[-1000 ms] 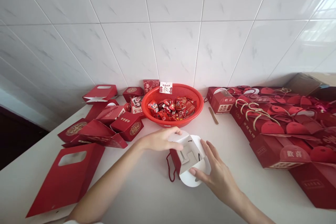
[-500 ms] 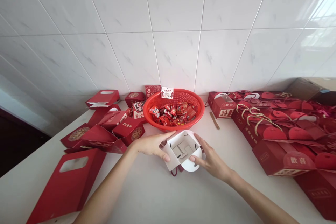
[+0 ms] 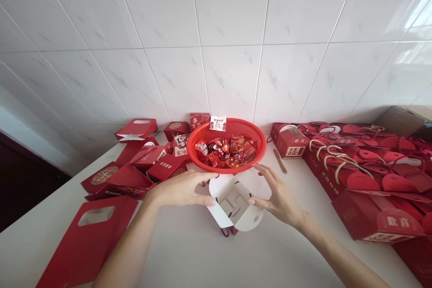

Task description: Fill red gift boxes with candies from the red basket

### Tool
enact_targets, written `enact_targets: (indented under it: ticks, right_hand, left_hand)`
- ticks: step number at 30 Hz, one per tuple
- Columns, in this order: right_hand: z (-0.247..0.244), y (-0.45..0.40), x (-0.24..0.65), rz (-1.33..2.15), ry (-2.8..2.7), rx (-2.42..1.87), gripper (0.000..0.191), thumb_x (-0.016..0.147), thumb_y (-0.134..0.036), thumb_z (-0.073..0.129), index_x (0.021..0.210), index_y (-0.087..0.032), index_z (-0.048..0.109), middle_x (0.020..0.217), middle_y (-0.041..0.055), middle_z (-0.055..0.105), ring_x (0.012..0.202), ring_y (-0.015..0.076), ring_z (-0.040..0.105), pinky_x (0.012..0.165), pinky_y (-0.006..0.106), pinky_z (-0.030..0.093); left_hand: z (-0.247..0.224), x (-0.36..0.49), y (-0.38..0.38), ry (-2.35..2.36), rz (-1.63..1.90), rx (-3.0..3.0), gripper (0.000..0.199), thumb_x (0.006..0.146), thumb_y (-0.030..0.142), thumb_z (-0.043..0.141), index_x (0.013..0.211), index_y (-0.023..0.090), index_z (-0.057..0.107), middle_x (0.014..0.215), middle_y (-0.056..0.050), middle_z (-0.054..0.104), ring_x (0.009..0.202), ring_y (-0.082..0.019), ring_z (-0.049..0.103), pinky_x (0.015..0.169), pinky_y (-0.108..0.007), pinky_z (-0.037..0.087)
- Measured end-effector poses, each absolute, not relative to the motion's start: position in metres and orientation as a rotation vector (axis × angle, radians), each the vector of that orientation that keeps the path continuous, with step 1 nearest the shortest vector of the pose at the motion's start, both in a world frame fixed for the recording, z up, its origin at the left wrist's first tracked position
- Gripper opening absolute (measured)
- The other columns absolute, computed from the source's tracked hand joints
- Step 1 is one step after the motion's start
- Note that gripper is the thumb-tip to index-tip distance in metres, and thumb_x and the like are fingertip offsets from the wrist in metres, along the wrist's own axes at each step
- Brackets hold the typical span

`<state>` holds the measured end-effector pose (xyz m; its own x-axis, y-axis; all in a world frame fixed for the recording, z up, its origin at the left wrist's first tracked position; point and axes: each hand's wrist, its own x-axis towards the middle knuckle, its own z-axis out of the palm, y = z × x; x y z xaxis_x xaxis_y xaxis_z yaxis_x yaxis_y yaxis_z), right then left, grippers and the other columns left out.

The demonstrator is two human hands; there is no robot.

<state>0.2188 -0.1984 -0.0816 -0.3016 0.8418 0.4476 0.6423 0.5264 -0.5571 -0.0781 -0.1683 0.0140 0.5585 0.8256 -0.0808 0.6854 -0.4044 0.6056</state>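
1. So the open gift box (image 3: pixel 232 207) is on the white table (image 3: pixel 189 252), front and centre, just this side of the red plastic basket (image 3: pixel 259 144). White inside facing up, flaps splayed out, bit of dark red cord (image 3: pixel 225 232) poking out below.
2. Left hand (image 3: pixel 184 190): pretty open, thumb and fingers spread, touching the box's left side.
3. Right hand (image 3: pixel 281 198): also open, thumb on a right-side flap, fingers spread by the back one.
4. Basket's got wrapped candies (image 3: pixel 224 150) in it, plus a white-and-red card (image 3: pixel 218 123) at the back rim.
5. Flat brown stick (image 3: pixel 280 161) lies right of the basket, near loads of red gift boxes (image 3: pixel 367 216).
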Motion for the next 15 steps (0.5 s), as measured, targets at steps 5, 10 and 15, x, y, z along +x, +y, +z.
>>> enact_targets:
  ticks: [5, 10, 15]
  right_hand:
    - [-0.063, -0.191, 0.222, 0.38, -1.968, -1.16, 0.063, 0.088, -0.067, 0.059, 0.132, -0.022, 0.055, 0.122, 0.014, 0.065, 0.105, 0.0269, 0.067, 0.089, 0.042, 0.057]
    - [-0.048, -0.165, 0.22, 0.465, -1.801, -1.099, 0.037, 0.093, -0.053, 0.06, 0.112, -0.022, 0.065, 0.108, 0.0102, 0.071, 0.095, 0.0246, 0.069, 0.087, 0.039, 0.056]
    - [-0.043, -0.119, 0.204, 0.68, -1.548, -1.042, 0.032, 0.087, -0.052, 0.063, 0.095, -0.021, 0.069, 0.096, 0.009, 0.075, 0.084, 0.0243, 0.071, 0.077, 0.037, 0.057]
  left_hand:
    - [0.02, -0.081, -0.161, 1.155, 0.241, 2.121, 0.049, 0.08, 0.053, 0.072, 0.119, 0.024, 0.072, 0.099, -0.005, 0.077, 0.095, -0.024, 0.071, 0.082, -0.029, 0.055]
    - [0.017, -0.086, -0.128, 1.23, 0.519, 2.165, 0.043, 0.088, 0.056, 0.059, 0.11, 0.022, 0.074, 0.105, -0.005, 0.077, 0.096, -0.022, 0.071, 0.086, -0.031, 0.056]
    - [0.008, -0.072, -0.072, 1.406, 0.34, 2.237, 0.039, 0.09, 0.044, 0.055, 0.117, 0.021, 0.072, 0.117, -0.007, 0.075, 0.108, -0.025, 0.07, 0.093, -0.031, 0.052]
